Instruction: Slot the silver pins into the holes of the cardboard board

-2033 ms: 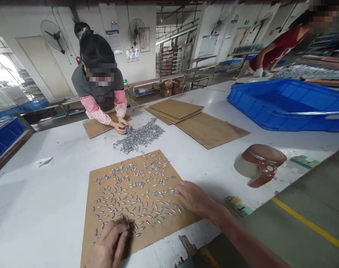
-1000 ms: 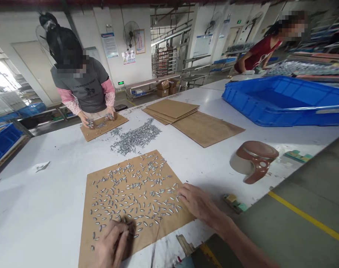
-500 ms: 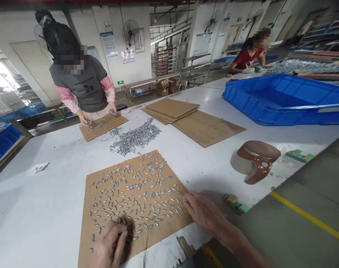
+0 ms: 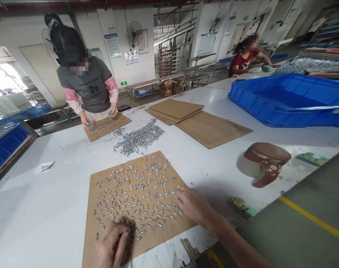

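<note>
Drawn back from the heap (image 4: 141,137), a co-worker (image 4: 92,91) stands opposite the person's hands (image 4: 193,204), apart on a board (image 4: 163,232), their grip unclear.

I see the bare left hand (image 4: 110,242) and bare right hand (image 4: 193,203) over a flat brown board (image 4: 155,236) bearing small silver spindle-shaped pieces (image 4: 140,185).

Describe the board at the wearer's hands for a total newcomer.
Find the white table, then its heap of metal pieces. Just nearer lies the brown board, left hand over it, right hand at its right edge. Scattered pieces distinguish it from the stacked boards; nearness, from the co-worker's board.
</note>
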### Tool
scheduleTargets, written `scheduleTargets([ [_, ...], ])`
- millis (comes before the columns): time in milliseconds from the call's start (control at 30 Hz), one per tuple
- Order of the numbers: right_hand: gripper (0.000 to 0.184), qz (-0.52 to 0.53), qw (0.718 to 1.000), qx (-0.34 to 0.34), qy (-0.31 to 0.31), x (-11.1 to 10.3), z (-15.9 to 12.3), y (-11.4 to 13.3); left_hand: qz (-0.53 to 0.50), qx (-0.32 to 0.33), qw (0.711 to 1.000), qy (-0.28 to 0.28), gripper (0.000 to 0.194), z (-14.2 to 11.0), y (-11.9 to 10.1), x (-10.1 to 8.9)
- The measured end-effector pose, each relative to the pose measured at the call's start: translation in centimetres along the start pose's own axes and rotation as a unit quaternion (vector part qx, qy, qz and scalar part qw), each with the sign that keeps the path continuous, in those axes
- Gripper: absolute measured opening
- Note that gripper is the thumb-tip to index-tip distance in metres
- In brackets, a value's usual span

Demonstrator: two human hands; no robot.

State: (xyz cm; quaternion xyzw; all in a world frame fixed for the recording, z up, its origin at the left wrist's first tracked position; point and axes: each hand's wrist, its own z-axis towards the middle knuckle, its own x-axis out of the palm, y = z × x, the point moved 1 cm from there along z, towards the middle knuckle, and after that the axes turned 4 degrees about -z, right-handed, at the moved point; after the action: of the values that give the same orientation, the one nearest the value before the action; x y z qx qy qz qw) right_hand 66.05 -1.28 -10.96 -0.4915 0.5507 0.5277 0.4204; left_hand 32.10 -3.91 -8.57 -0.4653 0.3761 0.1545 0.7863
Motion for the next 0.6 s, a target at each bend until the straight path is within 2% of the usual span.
scheduleTargets([
  [67, 0.022, 0.006, 1.0, -0.006, 0.004, -0.2, -0.1, -0.3, -0.005, -0.013, 1.0, -0.023, 0.032, -0.1, -0.2, 0.2],
  [167, 0.025, 0.039, 0.999, 0.006, -0.03, -0.6, -0.8, -1.4, -0.015, -0.026, 0.998, -0.059, 0.037, -0.2, -0.4, 0.5],
  [267, 0.028, 0.05, 0.996, 0.033, -0.068, -0.6, -1.5, -2.3, -0.018, -0.026, 0.998, -0.057, 0.04, -0.1, -0.3, 0.4],
  [467, 0.022, 0.036, 0.997, 0.063, 0.007, -0.6, -1.2, -1.1, -0.002, -0.001, 1.0, -0.007, 0.031, 0.1, 0.4, 0.0],
  [600, 0.023, 0.03, 0.995, 0.096, 0.019, -0.7, -1.0, -0.2, -0.015, -0.008, 1.0, -0.002, 0.032, 0.2, 0.0, -0.1],
])
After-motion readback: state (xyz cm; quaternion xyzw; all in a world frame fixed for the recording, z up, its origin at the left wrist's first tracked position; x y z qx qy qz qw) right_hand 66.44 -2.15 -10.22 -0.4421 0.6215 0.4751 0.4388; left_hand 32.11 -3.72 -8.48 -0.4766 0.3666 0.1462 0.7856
